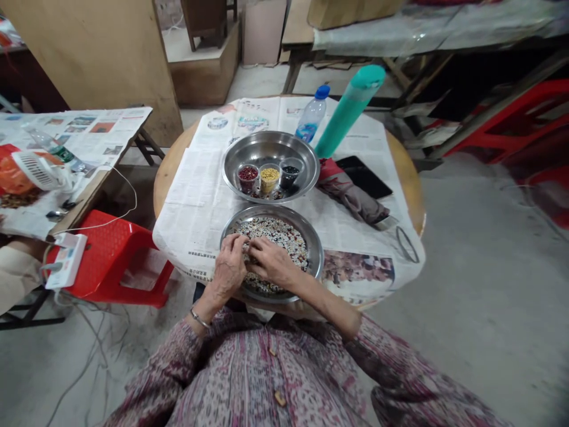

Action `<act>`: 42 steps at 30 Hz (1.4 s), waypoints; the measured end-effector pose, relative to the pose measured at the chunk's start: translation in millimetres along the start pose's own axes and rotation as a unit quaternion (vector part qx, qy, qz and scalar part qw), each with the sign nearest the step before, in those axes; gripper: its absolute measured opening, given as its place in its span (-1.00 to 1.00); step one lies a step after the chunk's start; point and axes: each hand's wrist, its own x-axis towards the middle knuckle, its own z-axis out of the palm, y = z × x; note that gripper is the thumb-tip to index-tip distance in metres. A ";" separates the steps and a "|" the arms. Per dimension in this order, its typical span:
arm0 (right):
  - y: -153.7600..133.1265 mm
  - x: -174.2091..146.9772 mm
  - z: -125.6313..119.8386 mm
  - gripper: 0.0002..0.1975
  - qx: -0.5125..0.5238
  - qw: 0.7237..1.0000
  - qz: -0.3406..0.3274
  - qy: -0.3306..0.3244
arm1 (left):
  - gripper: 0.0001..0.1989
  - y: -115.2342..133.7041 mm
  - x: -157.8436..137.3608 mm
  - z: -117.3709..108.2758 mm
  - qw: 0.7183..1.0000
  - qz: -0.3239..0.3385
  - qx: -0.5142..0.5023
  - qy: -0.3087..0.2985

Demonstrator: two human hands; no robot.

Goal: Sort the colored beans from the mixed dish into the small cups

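My left hand (pixel 230 264) and my right hand (pixel 272 261) meet over the left part of a round steel tray (pixel 317 246). Mixed grains and beans (pixel 284 234), white with dark and reddish ones, are spread across its bottom. The fingers of both hands are curled and pinched close together; whatever lies between them is too small to make out. Just beyond stands a steel basin (pixel 262 142) with three clear cups: one of red beans (pixel 248 174), one of yellow beans (pixel 269 176) and one of black beans (pixel 290 171). A few loose beans lie beside the cups.
Newspaper covers the round table (pixel 411 187). At its back stand a blue-capped bottle (pixel 312 112) and a tall teal cylinder (pixel 349 110). A folded umbrella (pixel 353 193) and a black flat device (pixel 364 177) lie right. A red stool (pixel 111 255) bears a power strip (pixel 66 261).
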 end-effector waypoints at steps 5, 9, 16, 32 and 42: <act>16.8 -25.2 -15.4 -0.75 -0.013 0.996 0.079 0.025 | -0.71 1.2 1.7 -3.6 1.000 0.010 0.009 -0.023; 21.9 -43.9 -30.5 -0.72 -0.056 0.980 0.172 0.082 | -0.47 8.8 6.5 -18.4 0.992 0.028 0.060 -0.112; 5.6 -57.1 -12.3 -0.55 -0.033 0.985 0.171 0.016 | -0.58 21.3 6.4 -29.4 0.950 0.025 0.137 -0.278; 21.8 -32.2 -23.4 -0.65 0.000 0.963 0.208 0.171 | -0.23 4.9 69.1 -0.4 0.970 0.014 0.130 -0.204; -11.6 -62.7 -1.6 -0.67 -0.012 0.933 0.265 0.242 | -0.82 22.2 53.9 7.5 0.948 0.101 0.008 -0.301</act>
